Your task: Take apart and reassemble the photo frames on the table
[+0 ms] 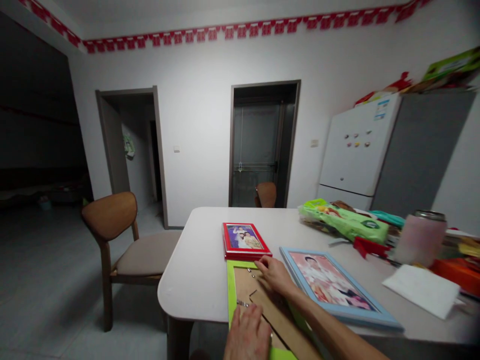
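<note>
green frame: back up, just nearside of red frame | left hand: fingers extended on green frame, can't tell grip | right hand: fingers bent beside red frame, hold unclear

Home: fridge, table, wooden chair

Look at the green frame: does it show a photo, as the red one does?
No, inside the green frame there is brown board, while the red frame shows a photo.
</note>
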A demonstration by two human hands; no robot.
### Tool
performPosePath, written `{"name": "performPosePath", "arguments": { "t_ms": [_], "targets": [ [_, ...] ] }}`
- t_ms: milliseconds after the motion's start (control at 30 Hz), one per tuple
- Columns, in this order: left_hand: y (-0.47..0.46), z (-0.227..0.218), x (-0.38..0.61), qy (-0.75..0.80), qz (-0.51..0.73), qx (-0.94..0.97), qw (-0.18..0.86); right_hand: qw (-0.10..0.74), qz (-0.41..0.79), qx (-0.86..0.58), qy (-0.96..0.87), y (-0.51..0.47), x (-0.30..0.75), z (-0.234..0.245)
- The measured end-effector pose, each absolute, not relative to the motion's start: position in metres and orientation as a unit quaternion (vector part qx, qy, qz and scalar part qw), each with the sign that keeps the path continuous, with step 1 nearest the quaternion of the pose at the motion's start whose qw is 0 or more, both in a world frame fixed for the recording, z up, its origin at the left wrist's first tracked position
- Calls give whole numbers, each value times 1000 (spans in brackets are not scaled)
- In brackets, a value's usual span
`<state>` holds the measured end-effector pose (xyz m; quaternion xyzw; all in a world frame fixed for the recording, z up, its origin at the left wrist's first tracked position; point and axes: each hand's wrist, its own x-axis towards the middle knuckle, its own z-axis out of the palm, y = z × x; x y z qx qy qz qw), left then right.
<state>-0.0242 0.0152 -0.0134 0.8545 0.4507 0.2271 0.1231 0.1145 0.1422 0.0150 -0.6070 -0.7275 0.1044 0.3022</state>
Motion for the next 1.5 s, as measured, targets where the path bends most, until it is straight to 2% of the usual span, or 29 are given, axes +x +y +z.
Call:
{"name": "performPosePath", "arguments": {
  "t_ms": [100, 167, 333, 433, 533, 600, 700, 800, 933, 1000, 1067, 1300, 1500],
  "targets": [
    [17, -13, 1, 433, 199, 868, 141, 322, 147, -582, -732, 119, 139, 24],
    [18, -11, 10, 430, 168, 873, 155, 359, 219, -576, -701, 103, 157, 26],
    [14, 4, 3, 430, 194, 862, 187, 507, 389, -579, -506, 68, 185, 13],
    [8, 27, 2, 416, 315, 827, 207, 540, 521, -515, -414, 47, 169, -2],
    [1, 51, 13, 401, 503, 717, 269, 494, 663, -422, -372, 29, 135, -8],
    [-1, 64, 24, 370, 585, 641, 331, 521, 679, -375, -358, 22, 118, -4],
    [6, 76, 35, 301, 638, 578, 410, 605, 605, -366, -366, 25, 129, 11],
    [24, 80, 44, 238, 654, 525, 490, 617, 487, -467, -405, 43, 184, 28],
    [51, 56, 69, 240, 591, 516, 572, 496, 270, -676, -473, 83, 276, 38],
    [61, 37, 87, 292, 553, 544, 559, 394, 175, -736, -522, 100, 309, 37],
    [69, 19, 103, 345, 522, 572, 530, 345, 131, -754, -544, 113, 328, 33],
    [80, -2, 119, 440, 476, 598, 472, 277, 78, -765, -577, 127, 342, 11],
    [88, -7, 99, 494, 457, 585, 453, 242, 22, -760, -602, 129, 319, 19]
  ]
}}
